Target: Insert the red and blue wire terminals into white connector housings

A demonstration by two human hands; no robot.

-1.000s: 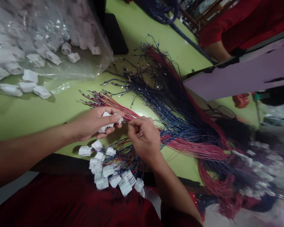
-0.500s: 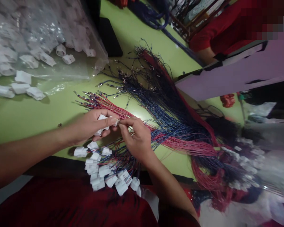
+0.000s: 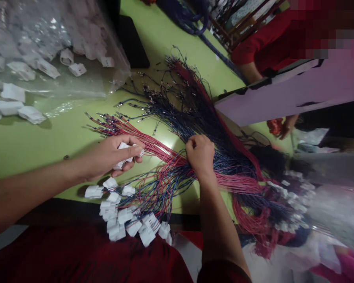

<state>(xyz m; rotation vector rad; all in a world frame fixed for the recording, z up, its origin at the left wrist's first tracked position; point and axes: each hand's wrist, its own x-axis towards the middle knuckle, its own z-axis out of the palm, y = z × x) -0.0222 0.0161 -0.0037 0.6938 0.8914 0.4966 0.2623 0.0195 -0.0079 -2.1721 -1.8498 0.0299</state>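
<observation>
In my left hand (image 3: pixel 118 155) several white plastic connector housings (image 3: pixel 125 154) are held, one of them pinched between thumb and forefinger. My right hand (image 3: pixel 201 155) is curled over the wires where the red wires (image 3: pixel 153 145) and the blue wires (image 3: pixel 177 127) cross; its fingertips are hidden, so what it grips cannot be made out. Metal terminals tip the free ends of both bundles. Close to my body lies a cluster of white connectors (image 3: pixel 125 215) with red and blue wires attached.
A clear plastic bag (image 3: pixel 85 84) of loose white housings lies at the upper left. Behind it is a black flat object (image 3: pixel 132 43). A pinkish panel (image 3: pixel 283 94) stands at the right, with a co-worker's red sleeve (image 3: pixel 262 39) beyond. More wired connectors (image 3: pixel 295 200) lie right.
My right hand has left the housing at my left fingertips and moved right onto the wires. My left hand stays about where it was. A co-worker's hand now shows beyond the panel.
</observation>
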